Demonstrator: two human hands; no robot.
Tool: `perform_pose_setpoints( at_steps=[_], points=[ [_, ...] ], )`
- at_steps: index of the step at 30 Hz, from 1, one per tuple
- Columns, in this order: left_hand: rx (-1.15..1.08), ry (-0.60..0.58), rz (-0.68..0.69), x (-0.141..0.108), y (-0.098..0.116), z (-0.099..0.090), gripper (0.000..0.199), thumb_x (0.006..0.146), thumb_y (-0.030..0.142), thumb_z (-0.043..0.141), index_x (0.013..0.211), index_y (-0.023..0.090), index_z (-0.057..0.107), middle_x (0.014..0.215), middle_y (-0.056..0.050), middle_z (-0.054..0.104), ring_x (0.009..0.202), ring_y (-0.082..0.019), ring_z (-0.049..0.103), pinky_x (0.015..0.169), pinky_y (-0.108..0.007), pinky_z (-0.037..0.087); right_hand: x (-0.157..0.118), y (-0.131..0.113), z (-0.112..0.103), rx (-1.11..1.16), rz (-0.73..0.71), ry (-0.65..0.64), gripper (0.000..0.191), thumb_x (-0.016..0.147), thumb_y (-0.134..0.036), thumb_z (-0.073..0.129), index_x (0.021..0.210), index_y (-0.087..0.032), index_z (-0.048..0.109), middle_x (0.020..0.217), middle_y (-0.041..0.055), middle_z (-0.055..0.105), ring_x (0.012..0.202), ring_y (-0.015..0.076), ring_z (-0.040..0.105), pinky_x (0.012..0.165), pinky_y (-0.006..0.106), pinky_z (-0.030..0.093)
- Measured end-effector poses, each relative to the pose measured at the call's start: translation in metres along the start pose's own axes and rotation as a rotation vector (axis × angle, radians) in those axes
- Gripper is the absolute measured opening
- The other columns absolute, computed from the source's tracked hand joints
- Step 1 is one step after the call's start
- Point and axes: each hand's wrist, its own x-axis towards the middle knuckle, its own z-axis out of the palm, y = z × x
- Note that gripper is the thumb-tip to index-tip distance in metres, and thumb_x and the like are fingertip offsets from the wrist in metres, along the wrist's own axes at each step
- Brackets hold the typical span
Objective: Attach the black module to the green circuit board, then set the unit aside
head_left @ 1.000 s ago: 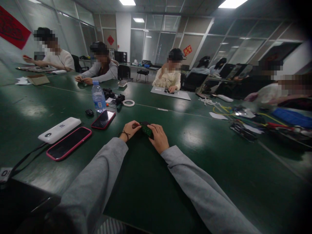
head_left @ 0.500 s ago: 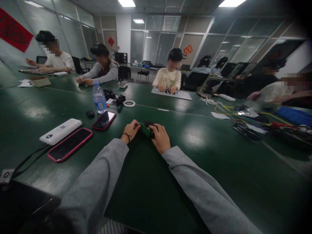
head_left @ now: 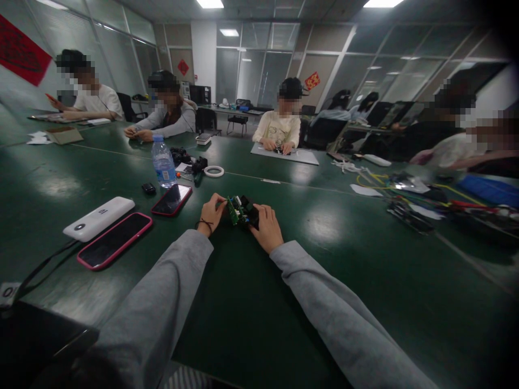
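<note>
Near the middle of the green table (head_left: pixel 320 259), my left hand (head_left: pixel 211 212) pinches the left edge of a green circuit board (head_left: pixel 234 212). White and dark components show on the board's face. Against its right side is a black plastic housing (head_left: pixel 252 212), gripped by my right hand (head_left: pixel 267 227) with the thumb near the table. Board and housing are close together at a slant; whether wires join them I cannot make out.
Left of my hands lie a phone (head_left: pixel 172 199), a pink-edged phone (head_left: pixel 115 240), a white power bank (head_left: pixel 99 218) and a water bottle (head_left: pixel 164 162). A tape roll (head_left: pixel 214 171) is farther back. Cables (head_left: pixel 409 213) crowd the right; several people sit around the table.
The circuit board has tilted away from the black housing, so its component side and more of the housing now show. My left hand has shifted slightly left and up.
</note>
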Motion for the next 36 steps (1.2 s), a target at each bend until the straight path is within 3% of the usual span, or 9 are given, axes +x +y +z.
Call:
perform_pose_setpoints(
  at_steps=[4,10,15,20,24,27,36],
  points=[
    [0.025,0.004,0.016,-0.001,0.002,-0.001,0.02,0.084,0.04,0.048,0.089,0.02,0.053,0.088,-0.002,0.063,0.066,-0.012,0.061,0.06,-0.023,0.049,0.0,0.006,0.005,0.069,0.034,0.05,0.055,0.077,-0.025,0.063,0.124,-0.013,0.039,0.116,0.0133,0.043,0.105,0.0275,0.043,0.087,0.041,0.043],
    [0.071,0.002,0.03,-0.002,0.002,-0.003,0.02,0.084,0.039,0.048,0.09,0.021,0.052,0.089,-0.002,0.064,0.063,-0.012,0.061,0.061,-0.024,0.049,0.0,0.02,0.016,0.217,0.232,0.127,0.045,0.08,-0.036,0.057,0.115,-0.01,0.045,0.103,0.0126,0.051,0.094,0.0256,0.048,0.084,0.041,0.043],
    [0.119,-0.012,0.04,-0.002,0.007,-0.003,0.017,0.086,0.037,0.046,0.092,0.022,0.052,0.092,-0.002,0.065,0.064,-0.012,0.061,0.065,-0.025,0.048,0.001,0.018,0.013,0.14,0.287,0.261,0.053,0.08,-0.042,0.055,0.12,-0.009,0.042,0.111,0.0157,0.046,0.103,0.0283,0.042,0.088,0.045,0.039],
    [0.19,0.008,0.17,-0.004,0.017,-0.005,0.016,0.089,0.032,0.042,0.094,0.022,0.053,0.105,-0.004,0.062,0.08,-0.014,0.061,0.075,-0.027,0.047,0.001,-0.001,-0.005,0.061,0.159,0.34,0.047,0.086,-0.041,0.048,0.124,-0.013,0.04,0.119,0.0146,0.04,0.111,0.0279,0.036,0.092,0.045,0.034],
    [0.214,0.005,0.257,-0.007,0.026,-0.006,0.018,0.089,0.03,0.04,0.096,0.022,0.054,0.106,-0.004,0.061,0.097,-0.015,0.058,0.083,-0.026,0.045,-0.003,-0.017,-0.014,0.021,-0.036,0.196,0.037,0.089,-0.038,0.048,0.12,-0.018,0.045,0.121,0.0114,0.04,0.116,0.0264,0.033,0.095,0.042,0.032],
    [0.239,-0.006,0.302,-0.009,0.03,-0.006,0.02,0.089,0.031,0.041,0.097,0.021,0.056,0.107,-0.005,0.06,0.099,-0.015,0.057,0.087,-0.026,0.043,-0.004,-0.022,-0.014,-0.005,-0.144,0.08,0.034,0.088,-0.039,0.053,0.115,-0.02,0.049,0.121,0.0098,0.041,0.117,0.0269,0.033,0.095,0.042,0.031],
    [0.16,-0.07,0.416,-0.022,0.05,-0.002,0.025,0.085,0.027,0.047,0.108,0.02,0.053,0.112,-0.008,0.056,0.107,-0.018,0.053,0.094,-0.03,0.042,-0.002,-0.017,-0.009,-0.002,-0.158,0.056,0.031,0.084,-0.032,0.06,0.109,-0.017,0.05,0.117,0.0107,0.044,0.109,0.0266,0.038,0.088,0.039,0.037]
  ],
)
